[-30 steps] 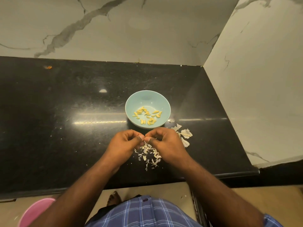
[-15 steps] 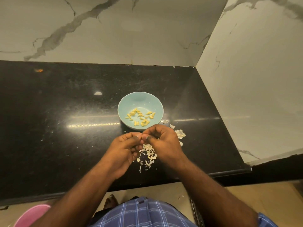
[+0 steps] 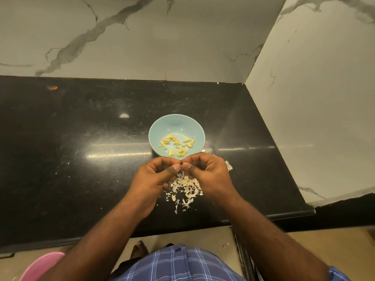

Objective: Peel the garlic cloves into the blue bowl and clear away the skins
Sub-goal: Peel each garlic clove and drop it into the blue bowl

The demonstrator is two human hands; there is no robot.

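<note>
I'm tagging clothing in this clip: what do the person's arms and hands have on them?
Both forearms are bare to the bottom edge of the picture. The left hand and right hand show no gloves, rings or watch. A blue plaid garment with white lines covers the body below.

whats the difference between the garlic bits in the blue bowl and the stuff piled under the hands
The peeled cloves are yellow, plump and curved; the skins are pale, thin, ragged flakes. The peeled cloves lie loosely spread inside the blue bowl; the skins lie heaped on the black counter, partly hidden under both hands, nearer the person. Both are small garlic pieces.
</note>
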